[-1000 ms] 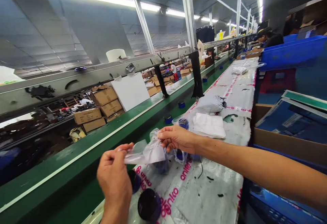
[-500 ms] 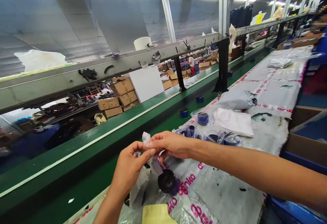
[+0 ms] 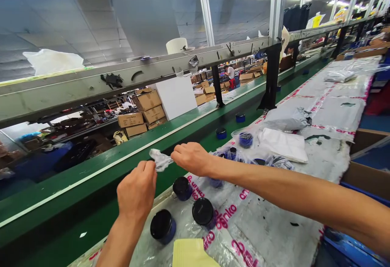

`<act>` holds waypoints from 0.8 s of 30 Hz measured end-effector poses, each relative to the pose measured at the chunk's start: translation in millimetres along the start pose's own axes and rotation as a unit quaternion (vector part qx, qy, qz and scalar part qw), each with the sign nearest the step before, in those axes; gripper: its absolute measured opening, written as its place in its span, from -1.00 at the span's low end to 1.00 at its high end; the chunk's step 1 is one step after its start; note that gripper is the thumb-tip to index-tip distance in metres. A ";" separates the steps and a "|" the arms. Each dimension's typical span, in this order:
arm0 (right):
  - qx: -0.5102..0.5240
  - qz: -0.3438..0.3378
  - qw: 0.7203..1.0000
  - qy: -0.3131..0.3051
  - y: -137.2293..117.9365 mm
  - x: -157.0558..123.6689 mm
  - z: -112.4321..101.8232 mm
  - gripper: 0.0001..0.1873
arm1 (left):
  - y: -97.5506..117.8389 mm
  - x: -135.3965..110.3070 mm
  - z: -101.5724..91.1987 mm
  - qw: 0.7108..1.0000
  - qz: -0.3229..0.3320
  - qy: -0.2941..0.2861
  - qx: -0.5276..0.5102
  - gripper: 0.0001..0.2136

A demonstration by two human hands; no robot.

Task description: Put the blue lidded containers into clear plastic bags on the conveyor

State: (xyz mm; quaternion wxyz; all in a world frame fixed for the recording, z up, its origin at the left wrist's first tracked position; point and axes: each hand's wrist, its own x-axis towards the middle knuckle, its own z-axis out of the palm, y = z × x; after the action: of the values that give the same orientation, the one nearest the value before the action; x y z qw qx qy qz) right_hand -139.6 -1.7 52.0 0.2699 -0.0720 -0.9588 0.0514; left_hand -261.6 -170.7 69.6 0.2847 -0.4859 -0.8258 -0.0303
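Plastic film [image 3: 160, 160], seemingly pinched by left hand [image 3: 137, 190] and right hand [image 3: 191, 158], held clear of black-lidded jars [image 3: 202, 212] at six o'clock.

Clear plas. bag [image 3: 161, 160], glossy plas. jar lid [image 3: 202, 211]

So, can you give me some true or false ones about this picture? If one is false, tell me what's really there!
The left hand and the right hand both pinch a scrap of clear plastic. True.
The round jars have red lids. False: their lids are black.
The right hand is gripping a jar. False: it pinches the plastic, and no jar is in it.
A yellow sheet lies close to the jars. True.
Cardboard boxes are stacked beyond the green conveyor. True.
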 end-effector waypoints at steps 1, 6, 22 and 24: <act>-0.026 -0.017 0.999 -0.006 1.0 2.3 2.3 -0.76 | 0.4 1.9 2.1 0.999 0.021 -0.009 0.036 -0.74; -0.110 -0.072 0.989 -0.061 7.3 -1.9 24.4 -0.87 | 10.8 -3.4 26.7 0.992 0.071 -0.102 0.035 -0.72; -0.134 -0.163 0.970 -0.124 11.0 -46.0 21.4 -0.96 | 21.5 -28.9 25.0 0.970 0.074 -0.215 -0.090 -0.86; -0.139 -0.189 0.964 -0.129 11.5 -47.2 22.6 -0.97 | 24.1 -28.7 24.6 0.967 0.085 -0.225 -0.082 -0.85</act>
State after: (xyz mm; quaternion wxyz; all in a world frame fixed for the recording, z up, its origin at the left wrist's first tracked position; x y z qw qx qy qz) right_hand -110.3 0.4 7.1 0.1364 0.0808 -0.9794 -0.1252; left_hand -242.2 -172.5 29.2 0.0519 -0.5704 -0.8189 0.0364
